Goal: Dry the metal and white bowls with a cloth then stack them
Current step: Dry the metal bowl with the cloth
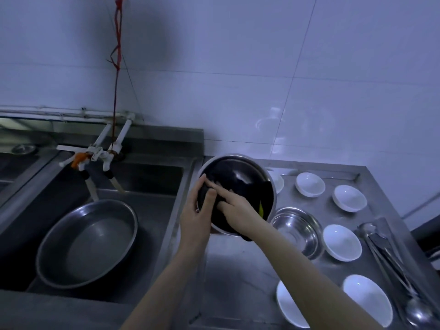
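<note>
I hold a metal bowl tilted toward me above the steel counter. My left hand grips its left rim, thumb inside. My right hand presses a dark cloth with a yellow patch against the bowl's inside, fingers stretched out. A second metal bowl stands upright on the counter just right of my right wrist. Several white bowls lie spread over the counter, among them one at the back, one beside the metal bowl and one near the front.
A deep steel sink on the left holds a large round metal basin. White taps with a red string hang over it. Metal ladles and tongs lie along the counter's right edge. A tiled wall stands behind.
</note>
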A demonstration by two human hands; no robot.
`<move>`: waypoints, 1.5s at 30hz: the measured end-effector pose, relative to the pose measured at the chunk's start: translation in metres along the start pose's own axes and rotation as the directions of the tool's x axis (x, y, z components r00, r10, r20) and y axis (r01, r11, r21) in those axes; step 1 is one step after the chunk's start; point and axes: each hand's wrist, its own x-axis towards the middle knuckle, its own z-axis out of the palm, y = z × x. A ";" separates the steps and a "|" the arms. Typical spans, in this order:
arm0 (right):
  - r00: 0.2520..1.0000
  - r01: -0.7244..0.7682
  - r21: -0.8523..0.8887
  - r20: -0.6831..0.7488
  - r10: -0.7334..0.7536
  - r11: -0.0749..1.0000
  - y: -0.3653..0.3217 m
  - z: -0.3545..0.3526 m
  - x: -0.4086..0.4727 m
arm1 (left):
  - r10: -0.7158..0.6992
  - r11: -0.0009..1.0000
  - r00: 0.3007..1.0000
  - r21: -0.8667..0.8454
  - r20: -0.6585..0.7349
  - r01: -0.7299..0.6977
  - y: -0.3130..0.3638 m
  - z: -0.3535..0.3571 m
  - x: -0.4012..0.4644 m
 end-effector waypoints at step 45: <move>0.948 0.172 -0.737 0.304 0.093 0.654 0.023 -0.045 -0.030 | 0.057 0.990 0.992 0.122 0.108 -0.070 -0.017 -0.026 0.015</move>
